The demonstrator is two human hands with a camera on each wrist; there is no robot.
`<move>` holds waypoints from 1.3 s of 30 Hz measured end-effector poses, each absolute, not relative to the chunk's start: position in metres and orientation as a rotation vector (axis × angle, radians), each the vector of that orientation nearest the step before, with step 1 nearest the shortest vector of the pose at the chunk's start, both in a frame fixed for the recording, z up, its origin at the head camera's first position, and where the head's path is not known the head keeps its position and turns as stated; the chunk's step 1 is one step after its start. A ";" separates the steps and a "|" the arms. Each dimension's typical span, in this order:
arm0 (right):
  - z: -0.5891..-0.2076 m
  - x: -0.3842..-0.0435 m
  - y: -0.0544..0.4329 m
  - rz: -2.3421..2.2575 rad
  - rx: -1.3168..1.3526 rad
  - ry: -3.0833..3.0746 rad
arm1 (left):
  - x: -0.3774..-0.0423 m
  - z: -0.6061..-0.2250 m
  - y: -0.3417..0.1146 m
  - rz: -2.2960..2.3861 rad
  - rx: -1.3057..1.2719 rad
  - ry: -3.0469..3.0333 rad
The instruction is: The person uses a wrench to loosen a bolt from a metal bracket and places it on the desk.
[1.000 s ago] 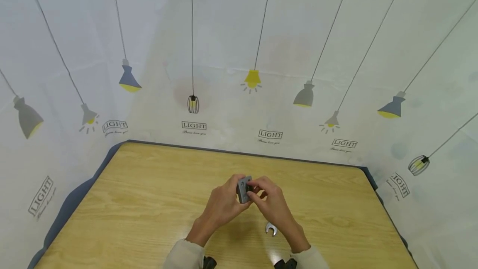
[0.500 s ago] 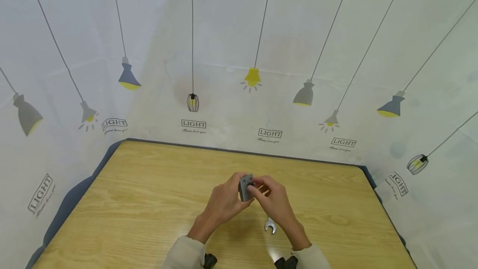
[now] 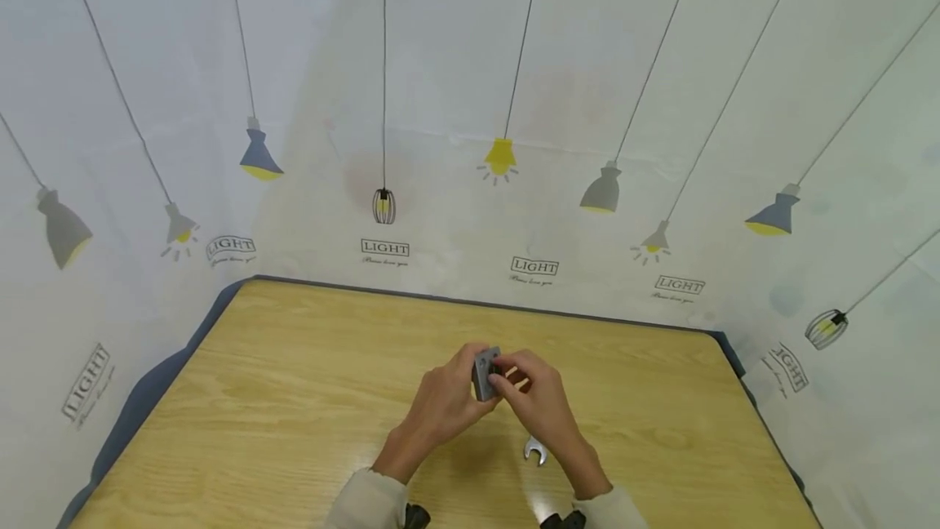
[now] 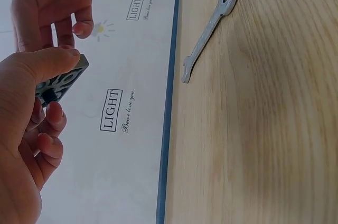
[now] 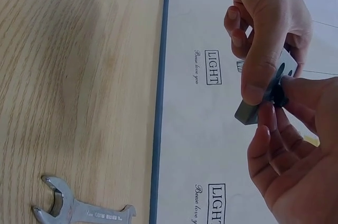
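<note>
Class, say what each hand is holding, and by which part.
The left hand grips the grey block by its edges; the right hand pinches the dark piece at the block's face by its protruding end.

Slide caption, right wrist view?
Left hand grips gray block; right hand pinches dark part at its face; open-end wrench below.

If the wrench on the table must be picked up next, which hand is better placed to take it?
Probably the right hand: in the head view, the wrench shows beside its wrist. The left hand grips the grey block; the right only pinches a small dark part, so it seems easier to free.
</note>
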State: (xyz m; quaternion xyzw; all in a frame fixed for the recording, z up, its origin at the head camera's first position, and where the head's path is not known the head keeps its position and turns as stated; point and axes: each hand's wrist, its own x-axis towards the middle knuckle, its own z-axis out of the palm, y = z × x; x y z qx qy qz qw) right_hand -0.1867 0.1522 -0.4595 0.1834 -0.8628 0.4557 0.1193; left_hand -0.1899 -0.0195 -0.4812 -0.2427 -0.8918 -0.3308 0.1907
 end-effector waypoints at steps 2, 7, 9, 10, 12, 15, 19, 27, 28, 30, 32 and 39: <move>-0.459 -0.186 0.153 1.318 0.555 -2.515 | -0.190 -0.482 -0.019 -0.934 -0.688 -2.507; -0.458 -0.185 0.152 1.295 0.578 -2.515 | -0.189 -0.480 -0.019 -0.921 -0.688 -2.500; -0.457 -0.185 0.151 1.296 0.582 -2.518 | -0.189 -0.479 -0.020 -0.916 -0.686 -2.500; -0.457 -0.185 0.151 1.297 0.584 -2.521 | -0.188 -0.479 -0.020 -0.913 -0.683 -2.502; -0.457 -0.184 0.151 1.301 0.583 -2.524 | -0.188 -0.479 -0.020 -0.903 -0.685 -2.506; -0.457 -0.184 0.150 1.309 0.578 -2.511 | -0.189 -0.479 -0.020 -0.884 -0.691 -2.511; -0.456 -0.184 0.150 1.323 0.591 -2.487 | -0.190 -0.480 -0.019 -0.867 -0.694 -2.514; -0.457 -0.183 0.150 1.321 0.631 -2.490 | -0.187 -0.483 -0.020 -0.881 -0.665 -2.513; -0.458 -0.183 0.151 1.320 0.618 -2.493 | -0.187 -0.483 -0.020 -0.883 -0.664 -2.511; -0.458 -0.184 0.152 1.322 0.572 -2.497 | -0.187 -0.482 -0.020 -0.887 -0.660 -2.505; -0.459 -0.186 0.153 1.330 0.516 -2.498 | -0.187 -0.481 -0.019 -0.888 -0.655 -2.501; -0.455 -0.185 0.152 1.379 0.454 -2.514 | -0.188 -0.481 -0.019 -0.896 -0.657 -2.502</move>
